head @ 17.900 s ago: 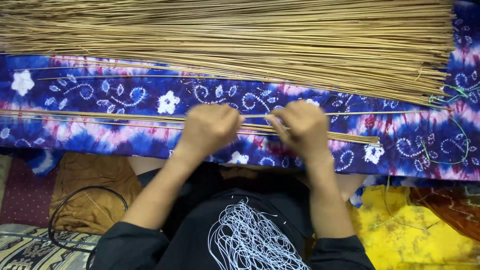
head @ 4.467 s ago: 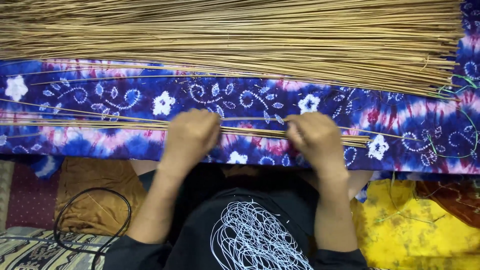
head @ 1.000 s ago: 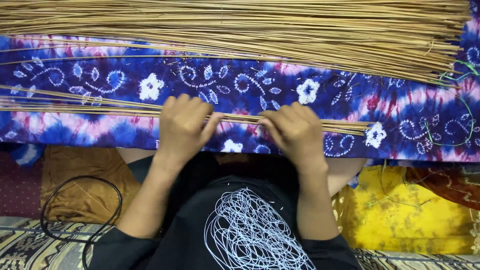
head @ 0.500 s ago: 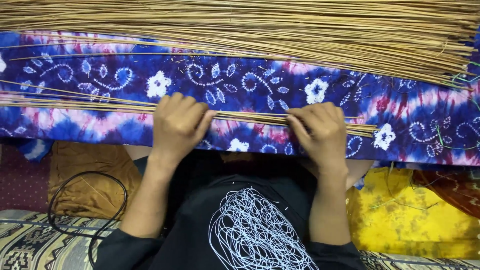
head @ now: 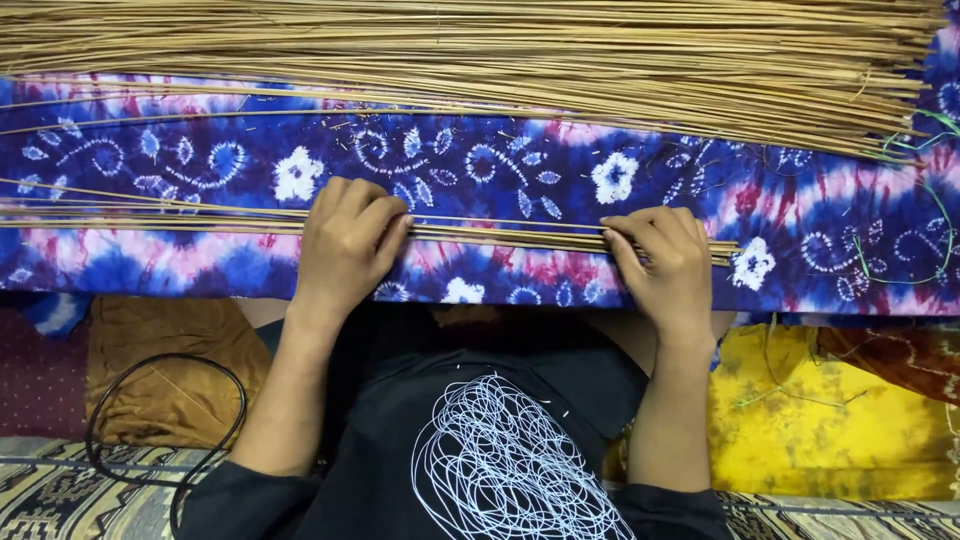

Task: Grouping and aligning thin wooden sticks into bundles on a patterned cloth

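**Straw-coloured sticks across a tie-dye cloth**

Black cable loop [head: 165, 420] lies at far left on a brown cushion [head: 165, 375]. Above, the blue-and-pink tie-dye cloth [head: 520, 170] carries a thin row of sticks [head: 500, 232]. The left hand [head: 345, 245] lies flat, fingers pressing that row; the right hand [head: 665, 262] curls over its end. A large stick bundle [head: 480, 55] fills the top. Yellow fabric [head: 820, 410] sits at right. Since half a second ago, the hands have spread farther apart.
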